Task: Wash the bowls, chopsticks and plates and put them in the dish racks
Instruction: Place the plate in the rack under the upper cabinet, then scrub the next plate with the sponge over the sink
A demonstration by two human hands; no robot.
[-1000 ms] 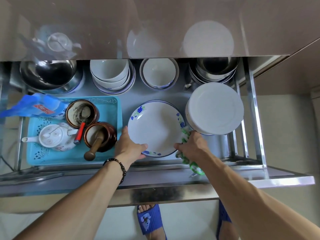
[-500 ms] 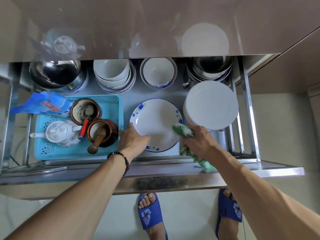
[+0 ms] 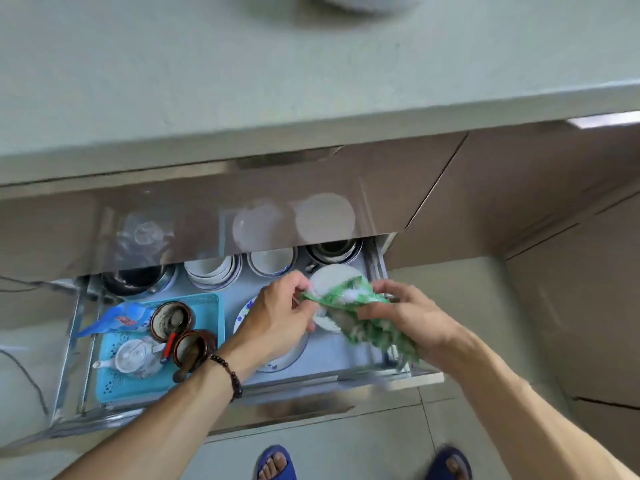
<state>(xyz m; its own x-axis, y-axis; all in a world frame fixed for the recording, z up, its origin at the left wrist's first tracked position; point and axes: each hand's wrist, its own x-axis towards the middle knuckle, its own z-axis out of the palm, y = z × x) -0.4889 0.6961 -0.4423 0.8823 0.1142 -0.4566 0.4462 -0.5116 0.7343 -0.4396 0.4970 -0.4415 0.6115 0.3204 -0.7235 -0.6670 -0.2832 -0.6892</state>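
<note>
The pull-out dish rack drawer (image 3: pixel 298 379) stands open below the counter. In it lies a white plate with blue flowers (image 3: pixel 277 358), mostly hidden under my left hand (image 3: pixel 277 320). A stack of white plates (image 3: pixel 332 275) sits behind my hands. Both hands hold a green-and-white cloth (image 3: pixel 360 317) above the drawer: my left hand pinches its left end and my right hand (image 3: pixel 405 313) grips its right side. White bowls (image 3: pixel 211 271) and another bowl stack (image 3: pixel 272 263) sit at the back. Steel bowls (image 3: pixel 332 251) are at the back right.
A turquoise tray (image 3: pixel 114 386) on the drawer's left carries a white teapot (image 3: pixel 136 356), two brown mortars (image 3: pixel 194 346) with pestles and a blue packet (image 3: pixel 114 318). A dark steel bowl (image 3: pixel 135 275) sits behind it. The counter edge (image 3: pixel 311 133) overhangs. My blue slippers (image 3: pixel 277 462) stand on the floor.
My left hand has let go of the flowered plate, which now lies in the drawer, and taken the cloth's end. My view has risen and pulled back, showing the counter.
</note>
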